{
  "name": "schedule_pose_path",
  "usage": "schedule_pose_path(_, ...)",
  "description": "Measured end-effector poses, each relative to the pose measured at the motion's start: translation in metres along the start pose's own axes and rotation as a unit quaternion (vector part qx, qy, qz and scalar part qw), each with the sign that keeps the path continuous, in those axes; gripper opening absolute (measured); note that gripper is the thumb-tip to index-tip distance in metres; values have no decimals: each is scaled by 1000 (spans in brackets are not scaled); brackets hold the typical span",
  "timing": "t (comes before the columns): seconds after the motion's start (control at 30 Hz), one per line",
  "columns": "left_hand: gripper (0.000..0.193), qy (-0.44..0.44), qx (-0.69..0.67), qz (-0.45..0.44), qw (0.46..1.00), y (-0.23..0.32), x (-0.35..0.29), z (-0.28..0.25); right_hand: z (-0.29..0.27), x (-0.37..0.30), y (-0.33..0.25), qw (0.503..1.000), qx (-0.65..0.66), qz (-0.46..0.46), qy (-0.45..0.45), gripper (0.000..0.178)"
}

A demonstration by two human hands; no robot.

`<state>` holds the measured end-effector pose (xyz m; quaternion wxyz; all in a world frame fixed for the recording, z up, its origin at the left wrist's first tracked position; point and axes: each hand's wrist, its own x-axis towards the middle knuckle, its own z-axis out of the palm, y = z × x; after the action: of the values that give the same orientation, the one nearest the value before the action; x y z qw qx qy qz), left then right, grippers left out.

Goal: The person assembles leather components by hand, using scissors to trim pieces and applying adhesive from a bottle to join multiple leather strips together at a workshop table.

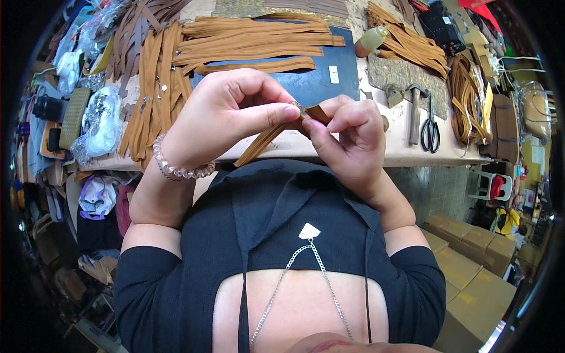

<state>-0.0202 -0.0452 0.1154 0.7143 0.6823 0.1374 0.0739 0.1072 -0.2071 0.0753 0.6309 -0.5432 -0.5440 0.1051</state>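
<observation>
Both my hands meet in front of my chest, above the near edge of the table. My left hand [232, 112] is closed, its thumb and forefinger pinching a small silver metal piece [298, 107] that looks like a zipper slider. A brown zipper tape [259, 145] runs through the pinch, and its loose tail hangs down to the left. Closed on the tape's other end is my right hand [353, 138], thumb against bent fingers. The fingertips of the two hands nearly touch. My fingers partly cover the metal piece, so how it sits on the tape cannot be made out.
Brown zipper tapes [253, 44] lie on a dark blue board [344, 70]. More tapes [154, 88] with small silver pieces hang over the table's left front. On the right are a bottle [372, 40], a hammer [415, 115], black-handled scissors [431, 134] and bundled tape [466, 103]. Cardboard boxes [479, 294] stand below.
</observation>
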Motion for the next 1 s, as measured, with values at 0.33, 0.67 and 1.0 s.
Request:
schedule_pose_path(0.33,12,-24,-55,-26,998,-7,6,0,0,1,0,1000,10,22,2,29)
schedule_pose_path(0.67,13,-25,-57,-4,998,-7,3,2,-2,0,-2,998,9,50,26,22)
schedule_pose_path(1.0,10,36,166,114,979,2,-4,1,-15,14,-13,993,-77,46,-75,19)
